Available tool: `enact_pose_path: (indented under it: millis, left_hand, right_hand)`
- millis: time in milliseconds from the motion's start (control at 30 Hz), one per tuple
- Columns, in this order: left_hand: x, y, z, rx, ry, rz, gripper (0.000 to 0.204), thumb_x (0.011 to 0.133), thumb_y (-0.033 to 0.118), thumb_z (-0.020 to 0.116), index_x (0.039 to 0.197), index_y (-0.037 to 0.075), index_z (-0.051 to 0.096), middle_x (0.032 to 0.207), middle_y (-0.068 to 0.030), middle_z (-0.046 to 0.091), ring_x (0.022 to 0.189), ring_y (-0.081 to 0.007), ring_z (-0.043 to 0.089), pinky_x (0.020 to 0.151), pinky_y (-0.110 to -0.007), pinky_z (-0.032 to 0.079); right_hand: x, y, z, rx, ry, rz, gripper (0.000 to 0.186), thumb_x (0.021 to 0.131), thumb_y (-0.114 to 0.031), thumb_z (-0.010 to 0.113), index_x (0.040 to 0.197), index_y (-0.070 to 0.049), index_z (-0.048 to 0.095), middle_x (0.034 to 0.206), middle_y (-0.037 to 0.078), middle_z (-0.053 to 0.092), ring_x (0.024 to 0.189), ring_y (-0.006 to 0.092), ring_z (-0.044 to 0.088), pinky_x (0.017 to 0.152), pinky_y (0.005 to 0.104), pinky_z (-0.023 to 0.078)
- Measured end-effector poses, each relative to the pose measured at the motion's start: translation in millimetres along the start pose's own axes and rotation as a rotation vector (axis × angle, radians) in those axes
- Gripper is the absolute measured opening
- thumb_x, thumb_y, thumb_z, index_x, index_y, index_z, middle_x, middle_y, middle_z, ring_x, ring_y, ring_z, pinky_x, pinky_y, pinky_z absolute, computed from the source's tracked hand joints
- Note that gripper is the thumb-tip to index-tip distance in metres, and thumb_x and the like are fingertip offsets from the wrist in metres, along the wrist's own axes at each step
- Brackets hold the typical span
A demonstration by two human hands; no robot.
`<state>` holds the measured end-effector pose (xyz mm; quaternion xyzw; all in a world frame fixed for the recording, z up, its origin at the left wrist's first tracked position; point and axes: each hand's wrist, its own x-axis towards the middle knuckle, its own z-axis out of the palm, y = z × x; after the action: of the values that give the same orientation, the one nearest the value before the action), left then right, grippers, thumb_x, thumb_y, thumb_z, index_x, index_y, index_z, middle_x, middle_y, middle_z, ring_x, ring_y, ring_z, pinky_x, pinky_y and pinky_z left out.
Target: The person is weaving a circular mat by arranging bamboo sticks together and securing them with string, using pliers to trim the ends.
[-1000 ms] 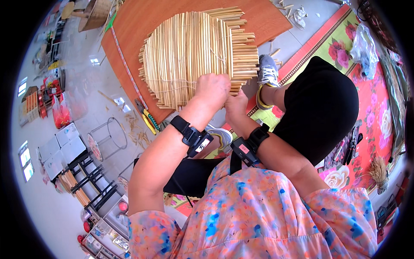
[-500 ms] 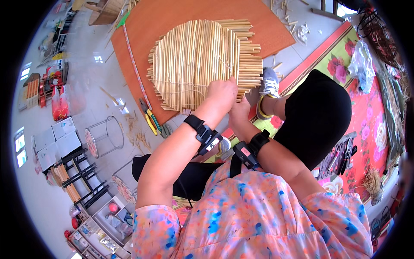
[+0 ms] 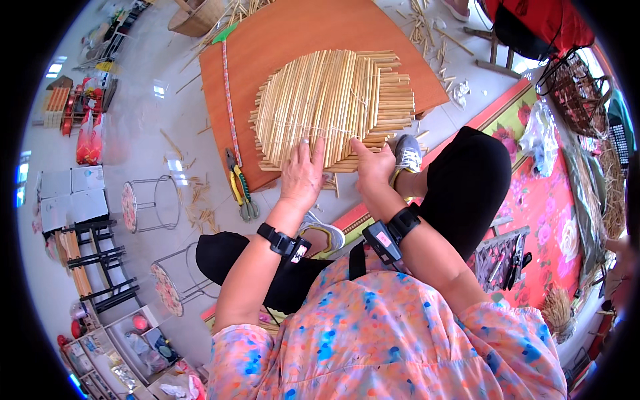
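A rounded mat of pale straight sticks (image 3: 310,93), bound with thin cord and uneven along its right side, rests on an orange-brown board (image 3: 293,23). My left hand (image 3: 303,172) lies at the mat's near edge, fingers extended and apart on the sticks. My right hand (image 3: 375,165) grips the near right edge, thumb on top and fingers curled, partly hidden. On the board's left are a long patterned stick with a green end (image 3: 227,80) and yellow-and-green handled pliers and shears (image 3: 240,183).
Two round stools (image 3: 130,203) stand at left, near folded black frames (image 3: 100,263). Loose stick offcuts (image 3: 200,213) lie on the floor. A floral mat (image 3: 547,207) runs at right, below a woven basket (image 3: 570,90). Another person's foot (image 3: 457,10) shows at top right.
My left hand has moved left and spread from a closed shape to extended fingers. The mat and board sit lower and further right in the picture as the view has shifted.
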<state>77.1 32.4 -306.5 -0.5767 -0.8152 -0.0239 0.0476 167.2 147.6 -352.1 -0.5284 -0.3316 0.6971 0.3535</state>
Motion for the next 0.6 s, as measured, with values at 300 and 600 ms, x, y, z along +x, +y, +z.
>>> enact_pose_path:
  millis: [300, 600]
  left_hand:
    - [17, 30, -29, 0.037, 0.259, -0.082, 0.055, 0.084, 0.009, 0.059, 0.132, -0.007, 0.041, 0.104, -0.0249, 0.061, 0.086, -0.0339, 0.066, 0.059, -0.038, 0.058]
    - [7, 7, -76, -0.407, 0.478, -0.408, 0.053, 0.086, 0.018, 0.065, 0.131, -0.002, 0.045, 0.101, -0.0208, 0.066, 0.079, -0.0379, 0.068, 0.065, -0.045, 0.055]
  right_hand:
    - [-28, -92, 17, -0.356, -0.152, -0.448, 0.039, 0.075, -0.021, 0.076, 0.102, 0.002, 0.059, 0.09, 0.016, 0.072, 0.081, 0.024, 0.071, 0.074, 0.0361, 0.054]
    - [-100, -135, 45, -0.412, -0.627, -0.824, 0.044, 0.085, -0.014, 0.072, 0.124, 0.001, 0.057, 0.116, 0.015, 0.066, 0.1, 0.0224, 0.069, 0.082, 0.031, 0.056]
